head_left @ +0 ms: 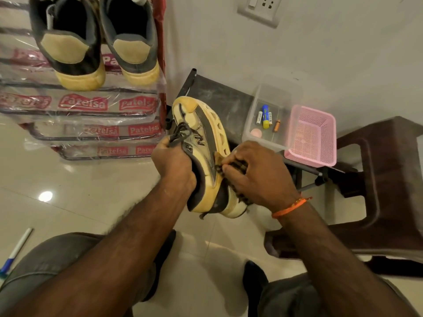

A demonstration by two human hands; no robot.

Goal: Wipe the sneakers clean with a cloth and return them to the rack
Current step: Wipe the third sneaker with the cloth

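Your left hand (172,165) grips the sneaker (201,154) by its collar, toe pointing far; your right hand (256,177) pinches the checked cloth (238,167) against its right side.

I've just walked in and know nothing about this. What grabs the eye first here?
At centre, the left hand grips a cream and grey sneaker while the right hand presses a dark checked cloth to its side. Upper left, two sneakers sit on the plastic-wrapped rack; a pink basket stands right.
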